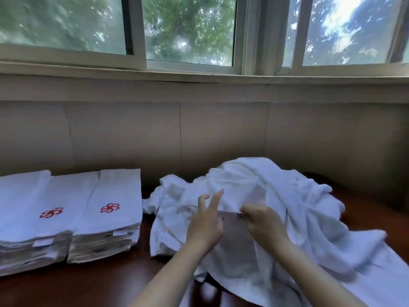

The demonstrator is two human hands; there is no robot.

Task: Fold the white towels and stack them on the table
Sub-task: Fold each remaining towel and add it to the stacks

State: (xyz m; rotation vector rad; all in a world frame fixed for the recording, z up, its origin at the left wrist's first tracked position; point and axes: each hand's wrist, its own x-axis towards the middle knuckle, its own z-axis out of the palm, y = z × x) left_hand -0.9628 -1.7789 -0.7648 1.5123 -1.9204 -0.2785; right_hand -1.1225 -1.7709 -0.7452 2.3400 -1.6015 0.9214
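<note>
A loose heap of crumpled white towels (287, 196) covers the right half of the dark wooden table (106, 282). My right hand (263, 224) pinches the edge of one towel on the heap's front. My left hand (207, 222) hovers just left of it with fingers spread and straight, touching or nearly touching the same cloth. Two stacks of folded white towels stand side by side at the left, each with a red flower emblem on top: the left stack (28, 218) and the right stack (110, 209).
A beige wall (199, 134) rises right behind the table, with a window sill and windows above. Bare table shows in front of the stacks and as a narrow gap between the stacks and the heap. The heap hangs over the table's near right edge.
</note>
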